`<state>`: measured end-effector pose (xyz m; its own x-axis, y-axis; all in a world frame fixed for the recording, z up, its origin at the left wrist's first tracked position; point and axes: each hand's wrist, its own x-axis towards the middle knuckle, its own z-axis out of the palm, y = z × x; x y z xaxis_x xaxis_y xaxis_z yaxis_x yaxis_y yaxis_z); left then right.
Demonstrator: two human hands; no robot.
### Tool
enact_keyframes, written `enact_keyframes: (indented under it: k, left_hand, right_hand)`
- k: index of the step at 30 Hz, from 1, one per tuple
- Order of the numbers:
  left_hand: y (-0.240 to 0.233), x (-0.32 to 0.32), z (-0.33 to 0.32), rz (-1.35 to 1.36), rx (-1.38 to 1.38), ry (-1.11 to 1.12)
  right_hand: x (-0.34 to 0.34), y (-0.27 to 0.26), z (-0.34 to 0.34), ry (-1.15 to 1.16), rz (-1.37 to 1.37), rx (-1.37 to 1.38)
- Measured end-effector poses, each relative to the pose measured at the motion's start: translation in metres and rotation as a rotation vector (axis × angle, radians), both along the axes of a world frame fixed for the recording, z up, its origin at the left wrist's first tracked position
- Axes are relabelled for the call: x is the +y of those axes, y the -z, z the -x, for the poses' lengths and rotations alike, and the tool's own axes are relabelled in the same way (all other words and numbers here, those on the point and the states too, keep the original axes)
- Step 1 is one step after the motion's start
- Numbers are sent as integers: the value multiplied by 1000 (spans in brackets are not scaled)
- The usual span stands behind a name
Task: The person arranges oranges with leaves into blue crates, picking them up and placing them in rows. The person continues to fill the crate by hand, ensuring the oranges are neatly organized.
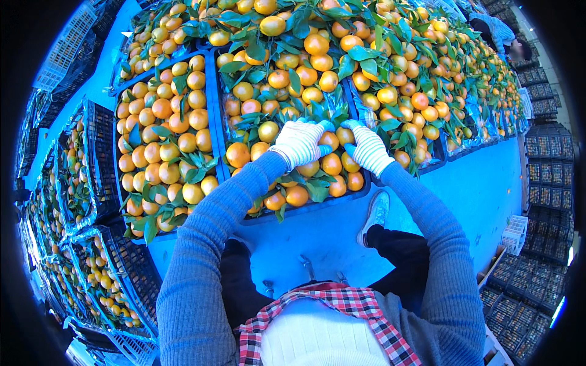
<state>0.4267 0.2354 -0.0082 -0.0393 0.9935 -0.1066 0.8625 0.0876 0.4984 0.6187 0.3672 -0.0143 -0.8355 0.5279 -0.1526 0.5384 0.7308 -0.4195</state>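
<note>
My left hand [302, 141], in a striped white and blue work glove, rests over the oranges in the crate before me, its fingers curled by an orange [328, 140]. Close by on the right, my right hand [366, 145], gloved alike, has its fingers at another orange [344, 136] near the crate's right side. Whether either hand grips its fruit is not clear. Orange citrus fruits with green leaves [319, 190] fill the dark plastic crate [316, 204]. Clear plastic film shows between the fruits and the crate's walls.
A full crate of fruit [155, 151] adjoins on the left, and a leafy heap [425, 82] spreads to the right. Stacked crates [100, 160] stand farther left. A white basket [514, 234] sits on the floor at right. Another person [496, 32] bends at the upper right.
</note>
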Motion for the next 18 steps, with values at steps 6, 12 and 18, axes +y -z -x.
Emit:
enact_keyframes:
  k: [6,12,18]
  left_hand:
    - [5,-2,-4,-75,103,-42]
    - [2,4,-15,-36,169,-12]
    - [-9,-12,-30,-85,132,-40]
  right_hand:
    - [-15,5,-2,35,-36,128]
    - [-7,-2,-4,56,205,186]
    - [1,2,-15,12,271,276]
